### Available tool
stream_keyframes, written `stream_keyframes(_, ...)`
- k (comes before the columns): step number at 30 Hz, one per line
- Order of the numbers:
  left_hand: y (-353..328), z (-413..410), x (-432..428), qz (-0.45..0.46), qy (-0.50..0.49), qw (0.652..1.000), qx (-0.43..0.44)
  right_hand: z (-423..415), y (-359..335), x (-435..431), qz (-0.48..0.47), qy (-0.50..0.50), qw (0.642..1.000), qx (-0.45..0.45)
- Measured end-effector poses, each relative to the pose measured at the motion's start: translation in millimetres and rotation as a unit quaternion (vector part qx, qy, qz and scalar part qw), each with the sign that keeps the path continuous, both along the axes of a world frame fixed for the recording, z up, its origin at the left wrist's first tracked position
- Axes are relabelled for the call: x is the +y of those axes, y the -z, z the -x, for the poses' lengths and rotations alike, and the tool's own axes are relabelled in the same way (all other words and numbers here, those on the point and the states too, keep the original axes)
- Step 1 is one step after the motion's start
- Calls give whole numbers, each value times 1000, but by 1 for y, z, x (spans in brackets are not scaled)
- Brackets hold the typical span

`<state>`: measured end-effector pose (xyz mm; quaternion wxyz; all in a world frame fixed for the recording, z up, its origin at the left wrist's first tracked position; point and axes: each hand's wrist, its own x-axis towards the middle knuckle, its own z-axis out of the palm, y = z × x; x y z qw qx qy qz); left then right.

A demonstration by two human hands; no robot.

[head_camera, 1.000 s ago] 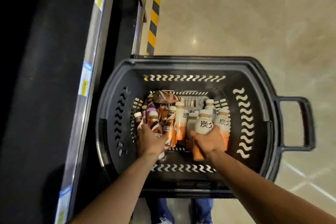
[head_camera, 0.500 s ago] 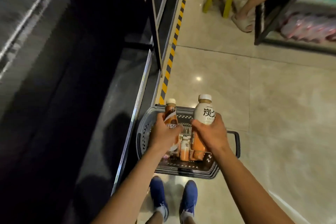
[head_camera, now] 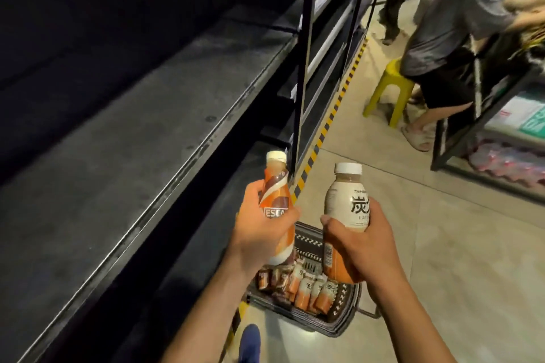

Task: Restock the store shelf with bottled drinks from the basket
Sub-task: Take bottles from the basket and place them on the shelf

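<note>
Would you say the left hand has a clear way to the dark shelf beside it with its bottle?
Probably yes: the left hand holds the Nescafé bottle right beside the shelf, and nothing stands between them.

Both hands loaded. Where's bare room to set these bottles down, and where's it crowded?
Free: the grey shelf board, bare along its visible length, between the metal front lip and the dark rear, up to the black upright. Floor tiles right of the basket are bare too. Crowded: the basket, packed with bottles.
</note>
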<state>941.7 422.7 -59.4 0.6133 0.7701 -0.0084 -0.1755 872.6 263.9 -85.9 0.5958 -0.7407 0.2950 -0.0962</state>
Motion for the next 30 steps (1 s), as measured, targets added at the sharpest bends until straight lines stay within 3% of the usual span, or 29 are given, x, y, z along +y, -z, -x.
stream_keyframes(7,-42,64,46,7,-144,989,-33,8,-42,35,19,-147,987,-56)
stream_keyframes(13,-78,111,112,2,-283,957,-70,13,-82,107,29,-282,954,-101)
stream_keyframes(21,-122,212,221,-21,-448,885,-126,56,-125,237,-7,-451,882,-138)
stream_keyframes(30,-148,379,335,-33,-596,783,-175,185,-162,384,-60,-592,788,-161)
